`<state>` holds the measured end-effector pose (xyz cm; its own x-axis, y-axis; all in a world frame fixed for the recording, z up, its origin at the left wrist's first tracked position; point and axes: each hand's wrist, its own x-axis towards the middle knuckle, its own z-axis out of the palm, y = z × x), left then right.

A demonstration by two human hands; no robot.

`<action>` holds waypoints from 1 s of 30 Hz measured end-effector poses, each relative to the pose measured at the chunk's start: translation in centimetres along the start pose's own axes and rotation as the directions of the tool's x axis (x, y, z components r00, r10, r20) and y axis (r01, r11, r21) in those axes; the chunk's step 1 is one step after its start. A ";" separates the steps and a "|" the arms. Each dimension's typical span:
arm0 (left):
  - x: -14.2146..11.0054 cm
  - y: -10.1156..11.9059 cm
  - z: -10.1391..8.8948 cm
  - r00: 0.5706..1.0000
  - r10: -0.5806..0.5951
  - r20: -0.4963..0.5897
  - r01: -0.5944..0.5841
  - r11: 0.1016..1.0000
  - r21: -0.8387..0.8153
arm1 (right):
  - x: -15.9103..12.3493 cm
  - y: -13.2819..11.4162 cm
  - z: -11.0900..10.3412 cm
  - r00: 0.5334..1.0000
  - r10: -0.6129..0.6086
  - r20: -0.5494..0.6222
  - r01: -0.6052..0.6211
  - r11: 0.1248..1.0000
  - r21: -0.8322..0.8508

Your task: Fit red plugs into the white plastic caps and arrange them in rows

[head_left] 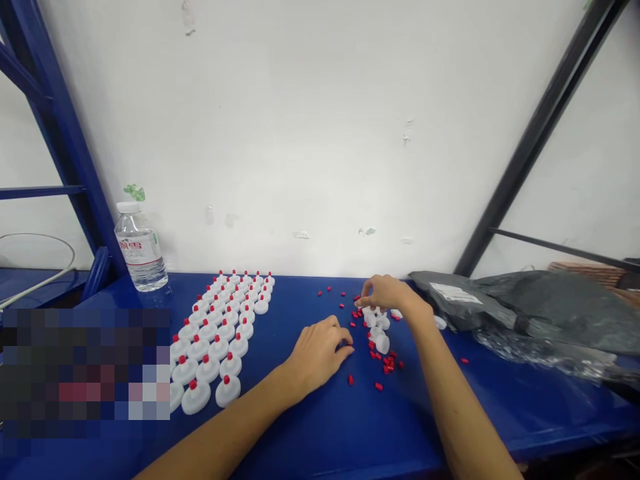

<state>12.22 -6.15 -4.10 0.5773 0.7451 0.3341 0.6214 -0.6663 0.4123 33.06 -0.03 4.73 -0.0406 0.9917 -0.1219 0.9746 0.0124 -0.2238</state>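
My left hand point(320, 353) rests on the blue tabletop with its fingers bent and the thumb apart from them. Nothing shows in its grasp. Over a loose heap of white plastic nozzle caps point(383, 344), my right hand point(384, 293) pinches a white plastic cap at its fingertips, mostly hidden. Small red caps point(388, 364) lie scattered around the heap. To the left stand rows of white disc-shaped caps point(196, 396), each with a red tip pointing up.
A clear water bottle point(142, 250) stands at the back left by a blue metal post point(75, 127). Grey plastic bags point(560, 307) cover the right end of the blue table point(310, 427). A white wall point(320, 133) closes off the back. The lower left is pixelated.
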 end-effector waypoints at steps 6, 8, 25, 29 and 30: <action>0.3 -0.1 -0.1 0.999 0.007 -0.039 -0.008 1.000 -0.023 | -0.6 -0.4 -0.4 0.998 0.062 0.027 -0.061 0.998 -0.023; 0.3 0.1 -0.3 0.998 -0.013 -0.062 0.011 0.999 -0.031 | -0.6 -0.4 -0.4 0.995 0.086 0.041 -0.085 0.996 -0.027; 1.2 0.1 -0.7 0.928 -0.350 -0.125 0.212 0.775 -0.595 | -0.8 0.5 -1.0 0.955 -0.244 -0.171 0.297 0.820 0.489; 1.5 -0.1 -1.2 0.870 -0.464 -0.166 0.215 0.660 -0.720 | -1.2 -0.9 -0.6 0.920 -0.381 -0.089 0.331 0.636 0.697; 1.6 -0.2 -1.4 0.860 -0.479 -0.174 0.206 0.639 -0.741 | -1.2 -1.2 -0.4 0.906 -0.418 -0.070 0.331 0.595 0.733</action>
<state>12.30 -4.79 -2.48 0.1068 0.9656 0.2370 0.1233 -0.2493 0.9605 32.05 -1.21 5.58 -0.4283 0.9022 0.0508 0.4049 0.2419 -0.8818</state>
